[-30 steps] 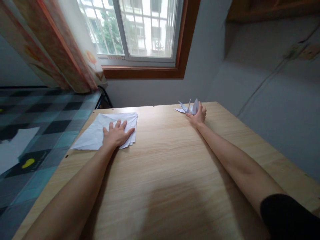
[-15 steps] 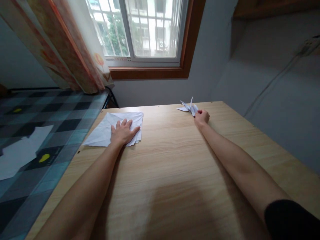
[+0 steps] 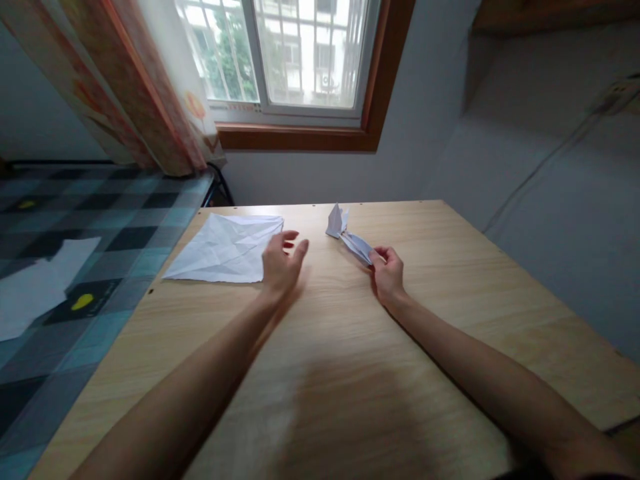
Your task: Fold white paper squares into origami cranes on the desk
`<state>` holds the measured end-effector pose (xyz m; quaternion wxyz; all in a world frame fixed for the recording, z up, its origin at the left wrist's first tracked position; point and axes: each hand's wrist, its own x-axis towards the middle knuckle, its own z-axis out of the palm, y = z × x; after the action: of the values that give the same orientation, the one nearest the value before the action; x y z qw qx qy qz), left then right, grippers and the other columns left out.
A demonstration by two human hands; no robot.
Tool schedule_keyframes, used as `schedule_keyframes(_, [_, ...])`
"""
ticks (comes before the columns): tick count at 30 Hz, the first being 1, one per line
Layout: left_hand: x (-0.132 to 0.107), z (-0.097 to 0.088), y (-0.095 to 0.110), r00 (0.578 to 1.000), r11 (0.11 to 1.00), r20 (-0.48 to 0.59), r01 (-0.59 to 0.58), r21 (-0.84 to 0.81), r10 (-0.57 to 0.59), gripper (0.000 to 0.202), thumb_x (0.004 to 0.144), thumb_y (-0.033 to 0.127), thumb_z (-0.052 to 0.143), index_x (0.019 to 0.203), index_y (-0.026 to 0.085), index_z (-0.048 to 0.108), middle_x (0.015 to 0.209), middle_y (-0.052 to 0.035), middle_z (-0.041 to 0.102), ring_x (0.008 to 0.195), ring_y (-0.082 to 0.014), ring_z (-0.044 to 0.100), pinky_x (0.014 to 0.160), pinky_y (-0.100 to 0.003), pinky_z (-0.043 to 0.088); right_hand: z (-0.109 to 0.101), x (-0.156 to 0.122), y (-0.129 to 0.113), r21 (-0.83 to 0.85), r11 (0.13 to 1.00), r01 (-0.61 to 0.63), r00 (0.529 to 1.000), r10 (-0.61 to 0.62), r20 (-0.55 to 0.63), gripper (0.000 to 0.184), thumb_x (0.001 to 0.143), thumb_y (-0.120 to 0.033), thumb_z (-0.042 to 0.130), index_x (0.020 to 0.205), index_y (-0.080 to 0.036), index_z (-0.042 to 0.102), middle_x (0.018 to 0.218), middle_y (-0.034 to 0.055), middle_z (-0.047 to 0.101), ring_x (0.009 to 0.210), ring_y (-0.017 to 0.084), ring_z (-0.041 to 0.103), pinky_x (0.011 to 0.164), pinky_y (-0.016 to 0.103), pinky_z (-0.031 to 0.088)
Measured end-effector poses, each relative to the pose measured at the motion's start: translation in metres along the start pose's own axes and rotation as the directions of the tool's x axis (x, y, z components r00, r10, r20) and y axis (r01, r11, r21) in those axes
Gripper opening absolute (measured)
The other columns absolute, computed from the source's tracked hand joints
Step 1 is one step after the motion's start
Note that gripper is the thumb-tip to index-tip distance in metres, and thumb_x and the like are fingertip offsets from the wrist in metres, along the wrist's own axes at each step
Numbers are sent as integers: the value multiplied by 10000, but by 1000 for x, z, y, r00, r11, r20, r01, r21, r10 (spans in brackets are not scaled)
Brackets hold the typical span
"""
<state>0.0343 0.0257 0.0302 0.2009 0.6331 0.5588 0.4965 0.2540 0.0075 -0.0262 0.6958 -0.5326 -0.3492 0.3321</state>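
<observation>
A folded white paper piece, origami-like (image 3: 357, 247), is pinched at its near end between the thumb and fingers of my right hand (image 3: 389, 273). Its far end stands up in a pointed, spread shape above the table. My left hand (image 3: 283, 263) hovers beside the right edge of the creased white paper sheets (image 3: 225, 250), its fingers curved and apart with nothing between them. The sheets lie flat at the table's far left, partly covered by that hand.
The wooden table (image 3: 320, 333) reaches to the wall below a barred window (image 3: 310, 53). On the left, a checkered bed cover (image 3: 30, 373) carries more white paper (image 3: 35, 287). A cable (image 3: 540, 167) hangs along the right wall.
My left hand has come off the paper sheets and moved right. My right hand has drawn the folded paper nearer and to the left, and it has turned.
</observation>
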Motion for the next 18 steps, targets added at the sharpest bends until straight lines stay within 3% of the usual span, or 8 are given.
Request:
schedule_keyframes(3, [-34,31,20,970,934,185,208,-289,-159,516,738,492,705,1132,175,603,1040,-90,672,634,-141,590,599,-293,463,19,-11,-5,130,987,-92,985,71,158,247,682,-384,751,768,-222,585,713,-41,612,618,119,568,599,235,481])
schedule_keyframes(7, [-54,45,19,956,927,253,223,-301,-148,321,763,468,700,883,175,646,749,-19,633,564,-128,537,557,-265,416,25,-26,-12,190,969,-158,909,68,411,285,661,-401,812,747,-225,606,840,-15,677,698,130,622,660,252,523])
schedule_keyframes(10, [-56,43,11,956,920,279,184,-347,-86,341,762,442,722,968,176,666,800,-26,630,690,-159,599,615,-265,466,19,-31,-17,170,970,-176,850,63,524,265,632,-369,841,729,-226,641,834,-12,689,714,141,631,688,268,533])
schedule_keyframes(14, [-54,41,6,958,903,286,124,-410,-2,291,800,404,695,1007,200,698,1064,-75,603,936,-197,617,725,-280,524,12,-33,-22,101,987,-122,823,44,566,164,680,-341,801,755,-227,711,798,-5,700,701,150,622,721,291,530])
schedule_keyframes(18, [-54,40,3,965,901,263,127,-415,-15,191,831,381,641,849,202,707,1030,-64,592,920,-189,598,716,-274,518,9,-35,-22,88,984,-152,843,83,531,160,685,-326,801,736,-231,682,752,-13,688,687,141,619,670,260,514])
